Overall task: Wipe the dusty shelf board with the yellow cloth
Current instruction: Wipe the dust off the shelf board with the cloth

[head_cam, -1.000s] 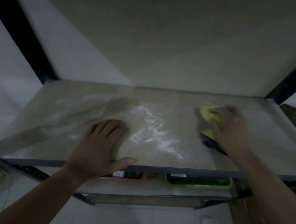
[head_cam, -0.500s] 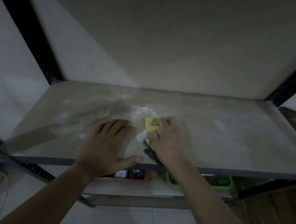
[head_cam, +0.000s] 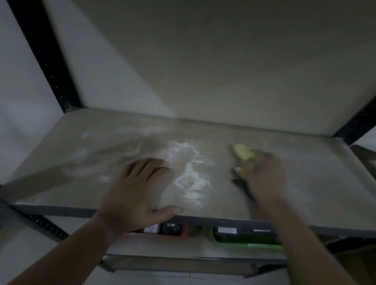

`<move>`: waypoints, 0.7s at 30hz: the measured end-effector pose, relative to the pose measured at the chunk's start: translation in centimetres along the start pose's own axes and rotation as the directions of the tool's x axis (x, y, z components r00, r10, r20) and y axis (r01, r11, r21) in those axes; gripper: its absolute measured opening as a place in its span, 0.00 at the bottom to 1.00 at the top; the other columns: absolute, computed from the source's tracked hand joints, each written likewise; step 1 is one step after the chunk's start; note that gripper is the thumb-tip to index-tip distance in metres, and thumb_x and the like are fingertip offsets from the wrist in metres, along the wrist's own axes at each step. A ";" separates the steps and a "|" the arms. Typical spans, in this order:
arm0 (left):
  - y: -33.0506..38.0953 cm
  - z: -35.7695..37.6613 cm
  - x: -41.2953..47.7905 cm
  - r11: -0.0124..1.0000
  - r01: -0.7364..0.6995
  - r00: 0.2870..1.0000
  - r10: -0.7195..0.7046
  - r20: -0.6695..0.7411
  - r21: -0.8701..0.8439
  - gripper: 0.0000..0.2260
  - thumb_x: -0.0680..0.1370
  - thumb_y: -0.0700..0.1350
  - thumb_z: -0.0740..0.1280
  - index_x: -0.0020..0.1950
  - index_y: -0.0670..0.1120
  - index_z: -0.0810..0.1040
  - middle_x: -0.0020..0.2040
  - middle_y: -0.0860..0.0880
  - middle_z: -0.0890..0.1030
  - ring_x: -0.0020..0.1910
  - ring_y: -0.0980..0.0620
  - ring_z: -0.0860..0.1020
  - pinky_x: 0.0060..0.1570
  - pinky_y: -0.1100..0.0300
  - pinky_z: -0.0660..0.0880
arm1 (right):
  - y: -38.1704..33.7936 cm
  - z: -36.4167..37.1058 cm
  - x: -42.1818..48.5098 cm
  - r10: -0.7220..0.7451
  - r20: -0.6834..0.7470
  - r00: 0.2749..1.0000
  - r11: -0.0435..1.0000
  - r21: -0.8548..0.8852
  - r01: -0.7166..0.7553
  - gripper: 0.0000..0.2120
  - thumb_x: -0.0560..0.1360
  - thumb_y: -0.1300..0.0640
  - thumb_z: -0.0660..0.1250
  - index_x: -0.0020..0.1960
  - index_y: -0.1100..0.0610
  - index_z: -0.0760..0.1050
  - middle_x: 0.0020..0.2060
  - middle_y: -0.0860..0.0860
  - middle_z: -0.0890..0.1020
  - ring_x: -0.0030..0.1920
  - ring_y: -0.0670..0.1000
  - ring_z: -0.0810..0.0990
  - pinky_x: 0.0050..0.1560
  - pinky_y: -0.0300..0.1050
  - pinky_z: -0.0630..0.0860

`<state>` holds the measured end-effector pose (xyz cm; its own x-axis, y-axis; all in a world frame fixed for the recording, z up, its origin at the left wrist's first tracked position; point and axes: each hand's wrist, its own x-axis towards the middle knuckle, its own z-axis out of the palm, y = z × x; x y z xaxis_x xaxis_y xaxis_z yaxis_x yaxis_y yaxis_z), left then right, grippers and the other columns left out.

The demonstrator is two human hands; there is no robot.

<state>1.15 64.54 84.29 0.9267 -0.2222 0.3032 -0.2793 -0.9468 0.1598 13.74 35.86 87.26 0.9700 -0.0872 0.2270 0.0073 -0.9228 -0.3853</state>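
The grey shelf board (head_cam: 313, 186) carries a white patch of dust (head_cam: 191, 176) near its middle and fainter smears toward the back left. My right hand (head_cam: 263, 177), blurred by motion, holds the bunched yellow cloth (head_cam: 243, 153) against the board to the right of the dust patch; yellow shows past the fingers, and a dark part lies under the palm. My left hand (head_cam: 139, 192) rests flat on the board just left of the dust, fingers straight, thumb along the front edge.
Black metal uprights (head_cam: 44, 50) frame the shelf at the left and at the right (head_cam: 367, 110), with another board overhead. Below the front edge, a red tray (head_cam: 165, 236) and a green tray (head_cam: 246, 244) sit on the lower shelf. A tiled floor lies beneath.
My right hand swept the cloth leftward up to my left hand through the dust, then back to the right. The dust patch changed shape. My left hand stayed put.
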 end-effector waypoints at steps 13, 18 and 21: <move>0.4 -0.6 0.0 0.999 0.030 0.998 -0.030 0.050 0.013 0.39 0.74 0.76 0.62 0.73 0.47 0.75 0.72 0.49 0.74 0.73 0.47 0.71 0.72 0.50 0.66 | 5.5 -2.5 7.4 -0.108 -0.004 0.994 0.994 -0.021 0.108 0.18 0.78 0.61 0.62 0.68 0.62 0.73 0.65 0.62 0.76 0.63 0.62 0.74 0.64 0.48 0.64; 0.5 -0.9 0.1 0.998 0.056 0.995 -0.057 0.082 0.017 0.41 0.74 0.77 0.61 0.74 0.47 0.74 0.73 0.49 0.73 0.73 0.48 0.71 0.73 0.50 0.66 | 5.4 -0.4 9.9 -0.144 0.055 0.988 0.981 -0.124 0.149 0.15 0.77 0.62 0.60 0.62 0.64 0.76 0.59 0.64 0.79 0.57 0.64 0.77 0.61 0.55 0.71; 0.6 -1.0 0.1 0.998 0.058 0.994 -0.059 0.091 0.015 0.40 0.74 0.76 0.62 0.73 0.47 0.75 0.73 0.50 0.74 0.73 0.48 0.71 0.73 0.50 0.66 | -0.9 2.0 7.5 -0.136 0.080 0.987 0.991 0.028 0.135 0.15 0.77 0.59 0.61 0.64 0.56 0.75 0.59 0.61 0.79 0.55 0.62 0.79 0.54 0.49 0.75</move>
<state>0.81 64.16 85.34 0.9607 -0.1859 0.2063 -0.2211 -0.9615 0.1630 21.46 36.80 87.49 0.9762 0.0697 0.2055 0.1445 -0.9153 -0.3761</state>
